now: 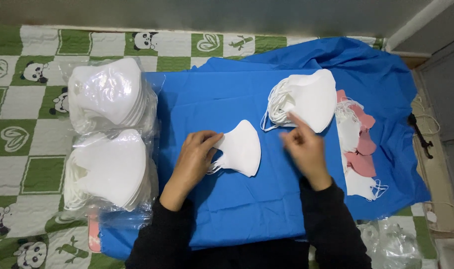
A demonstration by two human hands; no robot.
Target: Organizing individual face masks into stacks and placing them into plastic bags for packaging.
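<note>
Green-and-white panda mat (37,164), grey wall (212,15), grey floor (444,89)

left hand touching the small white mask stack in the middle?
Touching. The head view shows the left hand with fingers resting on the left edge of the small mask stack.

Black long sleeves, both arms; hands bare, no gloves.
</note>
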